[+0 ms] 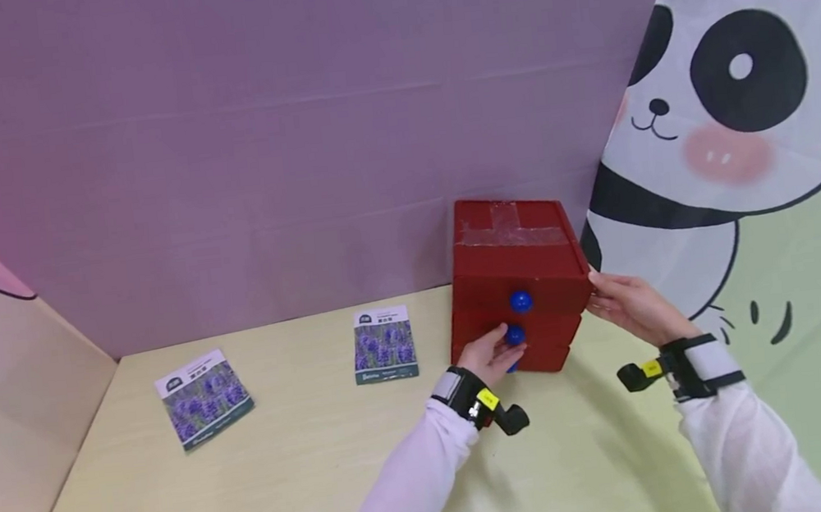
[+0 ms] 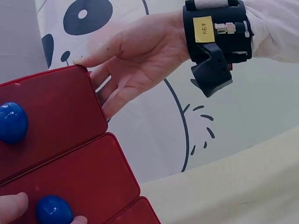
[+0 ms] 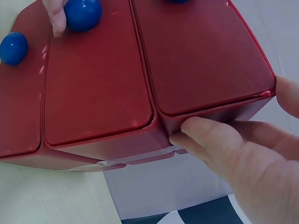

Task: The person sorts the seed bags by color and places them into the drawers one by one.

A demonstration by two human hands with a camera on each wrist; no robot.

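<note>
Two seed packets (image 1: 205, 398) lie on the pale table (image 1: 313, 480) (purple wall behind), left hand (image 1: 490, 355) pinching the red drawer chest's (image 1: 512, 279) middle knob (image 1: 514, 334), right hand (image 1: 626, 305) steadying its side with straight fingers.

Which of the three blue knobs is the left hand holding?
The middle knob: the left hand pinches it, while the top knob is untouched and the bottom one is mostly hidden.

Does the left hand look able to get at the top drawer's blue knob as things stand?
Probably yes: the left hand pinches the middle knob, and the top knob just above is uncovered.
</note>
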